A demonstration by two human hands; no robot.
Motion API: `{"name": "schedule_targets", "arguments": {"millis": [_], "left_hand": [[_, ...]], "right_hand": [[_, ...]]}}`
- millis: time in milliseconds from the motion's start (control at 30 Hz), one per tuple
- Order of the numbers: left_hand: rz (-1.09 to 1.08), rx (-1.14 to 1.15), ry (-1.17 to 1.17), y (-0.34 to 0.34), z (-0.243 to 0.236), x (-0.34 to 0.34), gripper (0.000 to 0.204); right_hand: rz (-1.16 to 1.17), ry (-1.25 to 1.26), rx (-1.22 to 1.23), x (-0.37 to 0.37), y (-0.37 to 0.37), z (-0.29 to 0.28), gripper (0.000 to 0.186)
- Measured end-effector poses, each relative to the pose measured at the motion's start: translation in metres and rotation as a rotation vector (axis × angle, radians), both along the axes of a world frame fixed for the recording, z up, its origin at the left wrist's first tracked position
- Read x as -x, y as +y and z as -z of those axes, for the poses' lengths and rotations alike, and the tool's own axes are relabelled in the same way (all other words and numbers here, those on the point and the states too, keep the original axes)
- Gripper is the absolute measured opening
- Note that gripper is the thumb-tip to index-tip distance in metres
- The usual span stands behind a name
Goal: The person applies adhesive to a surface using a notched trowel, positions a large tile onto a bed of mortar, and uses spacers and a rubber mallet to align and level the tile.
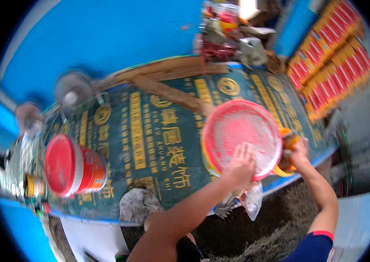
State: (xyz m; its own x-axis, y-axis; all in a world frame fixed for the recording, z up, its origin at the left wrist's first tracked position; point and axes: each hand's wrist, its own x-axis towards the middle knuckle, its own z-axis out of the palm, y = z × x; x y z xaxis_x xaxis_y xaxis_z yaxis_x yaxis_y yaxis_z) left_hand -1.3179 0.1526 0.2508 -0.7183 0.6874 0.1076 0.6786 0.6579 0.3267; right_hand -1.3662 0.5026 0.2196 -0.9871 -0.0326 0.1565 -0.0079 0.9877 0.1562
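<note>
A bucket with a round pink-red lid [233, 126], dusted with pale powder, stands on the right part of the green-covered table. My left hand [241, 165] lies on the near part of this lid, fingers stretched out and nothing held in them. At the bucket's right side my right hand [300, 153] is closed on an orange-and-dark object [288, 140], which is too blurred to name. A yellow strip [282, 173], perhaps the bucket's handle, curves just below it. Small plastic bags [253, 201] hang at the table's near edge, below my left hand.
A second red bucket [93, 170] is tilted in view at the left. Near it lies a crumpled grey bag [138, 205]. A wooden strip [172, 94] crosses the table's back. Orange-and-red cartons [331, 83] are stacked far right; a standing fan [72, 89] is back left.
</note>
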Motion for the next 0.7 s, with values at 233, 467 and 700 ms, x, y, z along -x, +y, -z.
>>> {"name": "schedule_targets", "arguments": {"millis": [233,467,700], "left_hand": [[-0.044,0.026,-0.035,-0.039,0.006,-0.019,0.103],[-0.006,0.045,-0.059,-0.005,0.004,-0.007,0.099],[-0.071,-0.234,0.163,-0.002,0.020,-0.004,0.073]], "right_hand": [[0.164,-0.717,-0.652,0.022,-0.036,0.020,0.029],[-0.227,-0.151,-0.722,0.024,0.052,-0.065,0.013],[0.150,-0.427,-0.613,-0.022,0.018,-0.257,0.024]]}}
